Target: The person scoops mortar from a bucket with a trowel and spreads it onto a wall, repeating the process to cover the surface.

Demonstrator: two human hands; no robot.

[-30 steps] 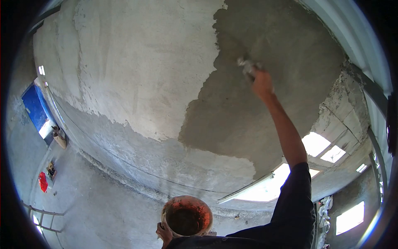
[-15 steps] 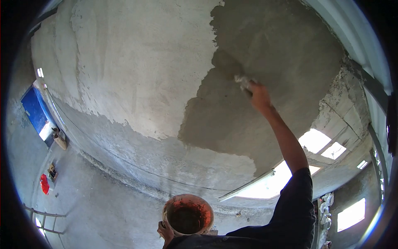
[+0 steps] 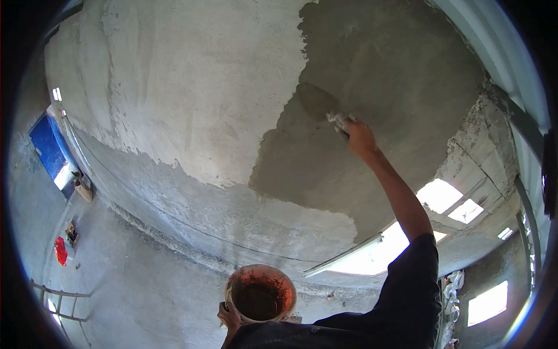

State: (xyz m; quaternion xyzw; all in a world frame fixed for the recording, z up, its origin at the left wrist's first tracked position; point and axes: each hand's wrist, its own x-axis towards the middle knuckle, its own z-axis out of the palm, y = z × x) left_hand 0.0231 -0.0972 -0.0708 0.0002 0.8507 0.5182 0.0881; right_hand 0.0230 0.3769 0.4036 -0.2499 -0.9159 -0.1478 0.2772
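My right hand (image 3: 361, 138) is closed around the handle of a trowel (image 3: 319, 102). The trowel's blade lies against the dark, wet plaster (image 3: 401, 75) on the wall, close to the ragged border with the pale, dry part (image 3: 203, 87). Low in the view, my left hand (image 3: 230, 316) grips the side of an orange bucket (image 3: 290, 291). The bucket's inside is smeared, and dark grey mortar (image 3: 256, 302) sits in it. Part of the left hand's fingers is hidden by the bucket.
A thin cable (image 3: 215, 234) runs along the lower wall to a bright window opening (image 3: 366, 256). On the floor at the left lie a red item (image 3: 60, 251) and a sack (image 3: 83, 191). A ladder-like frame (image 3: 61, 294) stands at lower left; a blue door panel (image 3: 51, 148) is beyond.
The trowel has turned slightly and its blade now shows more clearly on the wet plaster. My right hand has shifted a little left and down. The bucket appears slightly higher in view.
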